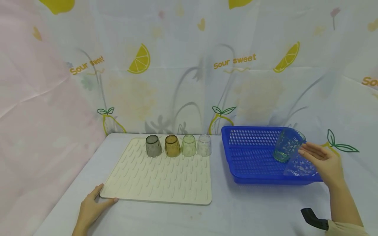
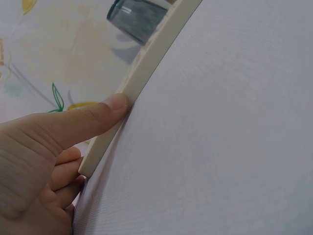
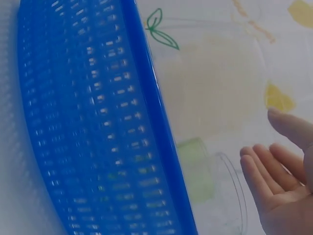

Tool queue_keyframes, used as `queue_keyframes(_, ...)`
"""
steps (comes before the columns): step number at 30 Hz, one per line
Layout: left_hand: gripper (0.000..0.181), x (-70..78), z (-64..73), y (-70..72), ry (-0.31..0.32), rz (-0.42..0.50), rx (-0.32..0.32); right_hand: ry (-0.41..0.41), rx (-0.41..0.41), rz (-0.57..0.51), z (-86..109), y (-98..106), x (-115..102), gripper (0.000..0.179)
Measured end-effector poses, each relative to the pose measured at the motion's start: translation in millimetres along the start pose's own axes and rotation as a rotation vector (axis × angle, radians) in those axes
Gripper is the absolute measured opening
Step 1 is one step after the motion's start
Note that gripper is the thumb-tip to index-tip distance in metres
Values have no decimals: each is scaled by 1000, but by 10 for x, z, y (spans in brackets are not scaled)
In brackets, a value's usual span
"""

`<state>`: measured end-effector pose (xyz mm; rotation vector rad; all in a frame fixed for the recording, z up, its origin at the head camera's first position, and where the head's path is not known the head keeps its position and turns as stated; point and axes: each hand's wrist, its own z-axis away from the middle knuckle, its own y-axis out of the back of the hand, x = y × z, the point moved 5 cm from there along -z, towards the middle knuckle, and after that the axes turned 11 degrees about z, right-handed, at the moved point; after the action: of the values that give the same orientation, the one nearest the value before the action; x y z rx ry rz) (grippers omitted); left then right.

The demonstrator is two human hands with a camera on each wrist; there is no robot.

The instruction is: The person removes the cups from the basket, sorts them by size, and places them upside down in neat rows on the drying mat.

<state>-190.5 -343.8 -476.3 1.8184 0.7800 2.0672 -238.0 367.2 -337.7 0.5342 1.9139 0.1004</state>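
Observation:
My left hand (image 1: 91, 208) holds the near left corner of a cream ridged drying mat (image 1: 159, 180). In the left wrist view its thumb presses the mat's front edge, with the other fingers bent round the side. Along the mat's back stand a grey glass (image 1: 154, 146), an amber glass (image 1: 172, 146), a pale green glass (image 1: 189, 146) and a clear glass (image 1: 204, 146). Over the right side of a blue basket (image 1: 245, 180), my right hand (image 1: 325, 160) has its fingers extended, holding nothing. Beside its fingertips a clear patterned glass (image 1: 284, 147) leans; another patterned glass (image 1: 299, 165) lies nearer.
White cloth (image 1: 218, 216) covers the table. A curtain printed with lemons (image 1: 189, 82) hangs behind. A black curved object (image 1: 314, 219) sticks out by the right sleeve (image 1: 345, 228). The basket's perforated wall (image 3: 93, 107) fills the left of the right wrist view.

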Motion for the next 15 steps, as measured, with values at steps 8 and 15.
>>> queue_keyframes(8,96,14,3,-5,-7,-10,-3,-249,237,329,79,277,195,54)
queue_keyframes(15,96,15,10,-5,-25,-11,12,-219,49,594,-111,476,1532,94)
